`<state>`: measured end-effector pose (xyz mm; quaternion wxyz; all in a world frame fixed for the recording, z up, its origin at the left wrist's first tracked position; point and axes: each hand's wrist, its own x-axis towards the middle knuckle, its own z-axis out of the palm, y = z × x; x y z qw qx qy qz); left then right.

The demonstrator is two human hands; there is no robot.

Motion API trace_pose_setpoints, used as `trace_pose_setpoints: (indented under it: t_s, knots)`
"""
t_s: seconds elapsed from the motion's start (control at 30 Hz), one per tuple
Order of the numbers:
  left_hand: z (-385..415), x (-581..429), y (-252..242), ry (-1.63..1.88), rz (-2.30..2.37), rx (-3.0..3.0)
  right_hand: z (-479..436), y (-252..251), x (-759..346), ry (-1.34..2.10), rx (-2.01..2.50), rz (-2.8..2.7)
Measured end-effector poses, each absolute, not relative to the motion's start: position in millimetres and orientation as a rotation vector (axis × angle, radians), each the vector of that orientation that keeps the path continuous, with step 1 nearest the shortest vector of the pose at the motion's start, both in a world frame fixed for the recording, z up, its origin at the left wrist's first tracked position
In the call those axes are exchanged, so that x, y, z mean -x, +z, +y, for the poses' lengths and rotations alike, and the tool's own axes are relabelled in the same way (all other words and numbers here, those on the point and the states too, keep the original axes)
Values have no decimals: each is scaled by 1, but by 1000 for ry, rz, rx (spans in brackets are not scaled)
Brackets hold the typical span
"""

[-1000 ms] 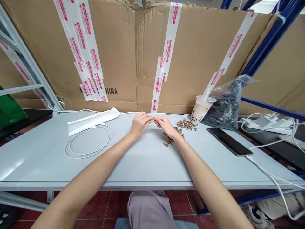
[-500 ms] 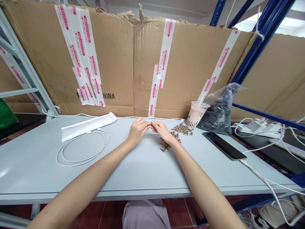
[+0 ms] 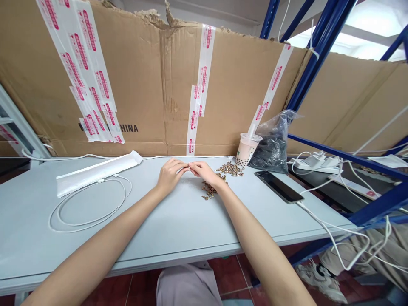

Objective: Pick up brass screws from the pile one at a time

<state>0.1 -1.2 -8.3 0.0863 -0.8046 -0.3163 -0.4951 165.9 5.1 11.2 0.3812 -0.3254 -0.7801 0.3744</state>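
The left hand (image 3: 170, 175) and right hand (image 3: 205, 173) meet, fingertips pinched together, any held piece too hidden to tell, while brass-coloured screws (image 3: 208, 191), axes mixed, lie on the surface (image 3: 178, 231) rightward, nearer the right hand.

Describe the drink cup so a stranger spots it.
Find the cardboard wall behind the table. Near its base, past the metal pieces, stands the cup, beside a bag of dark material. It alone is pale with dark dots low down.
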Motion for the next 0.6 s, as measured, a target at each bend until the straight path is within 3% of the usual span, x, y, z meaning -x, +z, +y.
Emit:
trace_pose_setpoints:
  t_s: [0.3, 0.6]
  knots:
    - [-1, -4, -8, -1525, -1071, 2405, 4, 13, -171, 690, 971, -2081]
    - [-3, -5, -9, -1559, -1040, 2399, 8, 10, -168, 801, 879, -2055]
